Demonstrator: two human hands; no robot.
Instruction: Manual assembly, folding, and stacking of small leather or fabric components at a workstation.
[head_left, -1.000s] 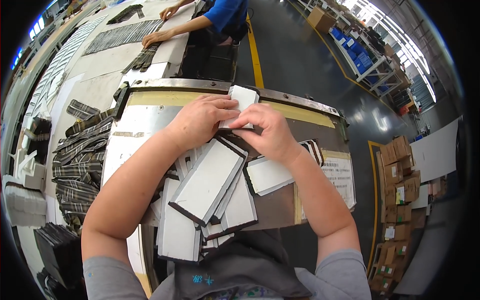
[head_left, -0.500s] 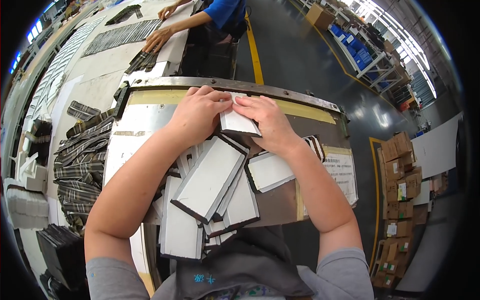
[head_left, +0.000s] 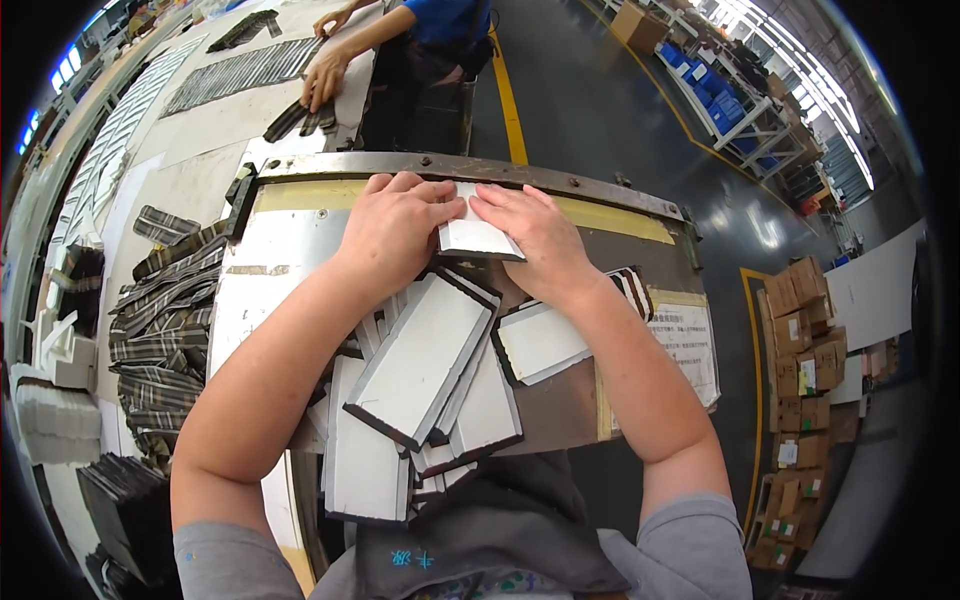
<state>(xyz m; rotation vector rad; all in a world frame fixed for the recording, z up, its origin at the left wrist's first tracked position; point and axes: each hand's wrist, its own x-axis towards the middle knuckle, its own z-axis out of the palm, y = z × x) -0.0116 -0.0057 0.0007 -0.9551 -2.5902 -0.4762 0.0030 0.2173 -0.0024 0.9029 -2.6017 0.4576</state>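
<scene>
Surface (head_left: pixel 560 418) under two hands: a pinch gives way to spread fingers

Where the right hand (head_left: pixel 545 240) pinched the near end of one white piece (head_left: pixel 478 238) a second ago, its fingers now lie extended on top, facing the left hand's (head_left: pixel 392 232) bent fingers; this suggests pressing. Whether either hand grips cannot be told. The piece sits mid-way along the far edge, by one metal bar (head_left: pixel 500 170). Toward the front edge, three large panels (head_left: pixel 425 352) show plainly, with uncountable layers beneath; one more panel (head_left: pixel 540 345) lies rightward. Beyond the left edge heap uncountable plaid strips (head_left: pixel 165 340).
</scene>
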